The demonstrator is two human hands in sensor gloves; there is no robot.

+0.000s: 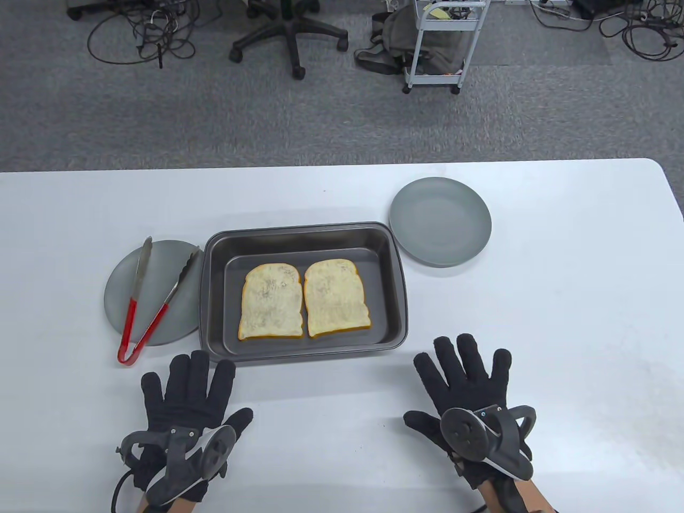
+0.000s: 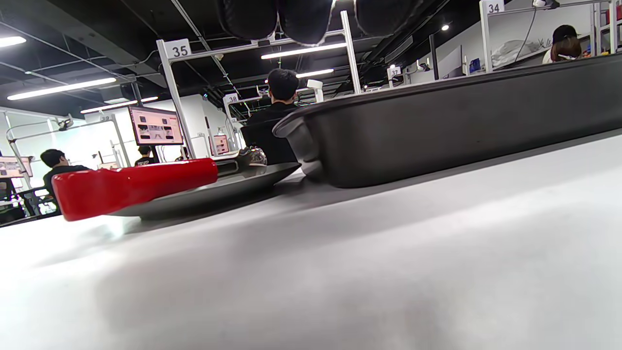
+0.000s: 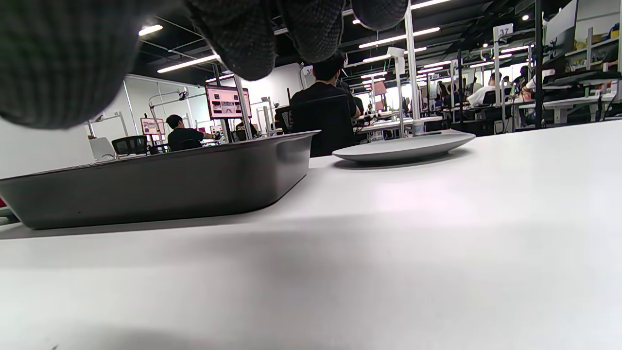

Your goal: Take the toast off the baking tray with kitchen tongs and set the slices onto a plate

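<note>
1. Two slices of toast are seen side by side, edges touching, on the floor of the dark baking tray (image 1: 304, 235) at the middle of the white table (image 1: 561, 320): the left slice (image 1: 271, 302) and the right slice (image 1: 335, 296).
2. Kitchen tongs (image 1: 152, 302) with red handles are laid across the left plate (image 1: 115, 288), which is tucked against the tray's left side; the metal tips are pointed far and spread apart, and the joined red end overhangs the plate's near edge.
3. From the left wrist view, the tongs' red handle (image 2: 131, 187) is shown resting on the grey plate (image 2: 233, 187), with the tray's wall (image 2: 461, 131) just to the right.
4. A second grey plate, the right plate (image 1: 440, 222), is set at the tray's far right corner, close beside it; nothing is seen on it. It is shown also in the right wrist view (image 3: 403, 146), beyond the tray (image 3: 160, 187).
5. The left hand (image 1: 184, 403) is laid flat on the table near the tray's near left corner, its fingers straight and spread, nothing gripped.
6. The right hand (image 1: 465, 387) is laid flat on the table to the near right of the tray, its fingers likewise straight and spread, nothing gripped.
7. Beyond the table's far edge, grey carpet, an office chair base (image 1: 291, 37), a white cart (image 1: 446, 43) and loose cables are seen.
</note>
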